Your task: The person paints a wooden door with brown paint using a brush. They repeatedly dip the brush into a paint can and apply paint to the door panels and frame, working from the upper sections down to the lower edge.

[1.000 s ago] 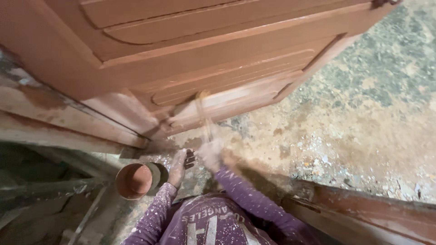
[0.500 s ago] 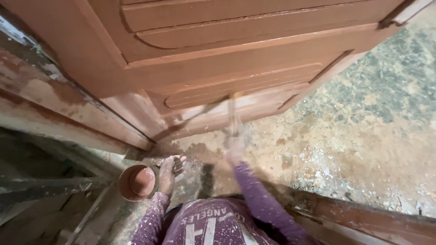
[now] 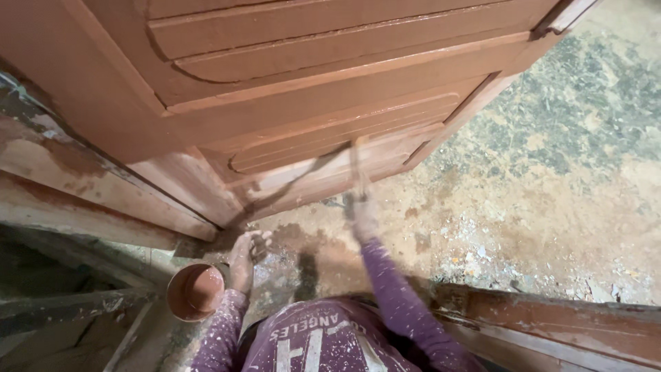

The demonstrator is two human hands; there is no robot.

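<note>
My right hand (image 3: 363, 218) is shut on a paintbrush (image 3: 357, 169) whose bristles touch the lower panel of a reddish-brown wooden door (image 3: 330, 89). The door stands open in front of me, its lower rail paler than the panels above. My left hand (image 3: 244, 260) rests flat on the dusty floor with its fingers apart, beside a small round tin of reddish-brown paint (image 3: 195, 291). Both sleeves are purple and speckled with paint.
A paint-stained door frame (image 3: 82, 186) runs along the left. A wooden beam (image 3: 551, 324) lies at the lower right. The concrete floor (image 3: 551, 172) is rough, dusty and littered with chips.
My right hand has moved the brush to the right along the door's lower panel. My view has shifted, and the left hand stays by the paint tin.
</note>
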